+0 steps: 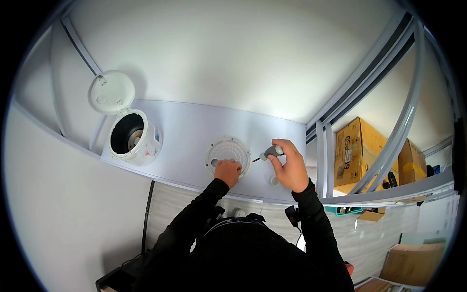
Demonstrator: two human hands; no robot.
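A round white plate (231,152) with a ring of small holes lies on the white table. My left hand (227,172) is over its near edge, fingers bent and pressed together against it; the fingertips are partly hidden. Just right of the plate, my right hand (292,168) grips a screwdriver (273,152) by its grey handle. The screwdriver's dark shaft points left toward the plate's right rim, with its tip close beside it. A small round whitish piece (274,180) lies on the table by my right hand.
A white rice cooker (150,146) stands at the table's left end, its lid (112,92) raised and its dark inside showing. A grey metal frame (327,155) rises at the table's right end, with cardboard boxes (362,151) beyond it. A white wall backs the table.
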